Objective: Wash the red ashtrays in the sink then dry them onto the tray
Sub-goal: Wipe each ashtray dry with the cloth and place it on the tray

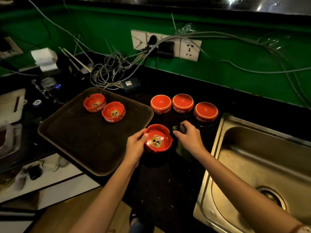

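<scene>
Red ashtray (pixel 158 140): upright, bowl up, held over the black mat (pixel 168 180), just off the right edge of the tray (pixel 80 137). The left hand (pixel 134 147) grips its left wall with the thumb on the rim. The other fingers are curled underneath, mostly hidden. The right hand (pixel 189 137) is just beside it, fingers closed on a dark greenish cloth (pixel 182 151) that hangs below the palm. I cannot tell whether the cloth touches the ashtray.

Elsewhere: two ashtrays (pixel 114 112) sit upright at the tray's far end, and three upturned ashtrays (pixel 183 102) stand in a row on the mat behind. The sink (pixel 262 158) is to the right.

Handling, my judgement: the sheen suggests glazed ceramic or glass. I expect it to be rigid, fairly heavy for its size, and liable to chip against its neighbours. If wet, the glaze will be slick. I would keep the thumb-over-rim pinch, placed between the rim notches, with fingers under the base. I would wipe inside the bowl with the cloth, then set it down flat, clear of the two on the tray.
</scene>
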The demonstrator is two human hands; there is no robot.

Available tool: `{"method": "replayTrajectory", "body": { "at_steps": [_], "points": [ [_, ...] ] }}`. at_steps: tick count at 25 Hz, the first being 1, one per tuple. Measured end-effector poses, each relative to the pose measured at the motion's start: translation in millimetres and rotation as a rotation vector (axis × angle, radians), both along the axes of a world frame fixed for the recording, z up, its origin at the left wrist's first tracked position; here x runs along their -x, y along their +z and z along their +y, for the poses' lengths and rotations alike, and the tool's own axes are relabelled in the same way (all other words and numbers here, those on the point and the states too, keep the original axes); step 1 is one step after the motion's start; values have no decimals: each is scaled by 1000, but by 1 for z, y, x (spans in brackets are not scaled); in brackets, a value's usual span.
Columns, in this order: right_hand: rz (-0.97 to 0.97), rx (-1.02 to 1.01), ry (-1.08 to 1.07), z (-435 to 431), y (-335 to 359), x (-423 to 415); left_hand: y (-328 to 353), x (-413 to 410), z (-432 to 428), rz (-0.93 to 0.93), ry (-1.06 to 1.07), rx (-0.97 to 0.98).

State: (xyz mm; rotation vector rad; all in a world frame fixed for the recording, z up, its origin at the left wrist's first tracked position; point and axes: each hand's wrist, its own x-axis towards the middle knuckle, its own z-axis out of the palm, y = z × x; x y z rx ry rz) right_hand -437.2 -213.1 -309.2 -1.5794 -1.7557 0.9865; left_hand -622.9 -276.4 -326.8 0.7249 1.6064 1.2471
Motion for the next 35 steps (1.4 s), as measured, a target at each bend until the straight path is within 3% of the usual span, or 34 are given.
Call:
{"method": "replayTrajectory", "body": {
  "at_steps": [5,10,16,31,35],
  "points": [
    [71,307,17,12,15,58,14,47,9,-72,202,39],
    [-87,236,-30,32,20,126,11,95,26,-85,195,78],
    [-235,201,-142,52,12,154,0,116,54,104,63,171],
    [-342,165,-253,67,-8,178,-9,126,87,456,40,189],
    [-287,162,-248,65,-11,176,-7,120,92,530,71,199]
  ]
}}
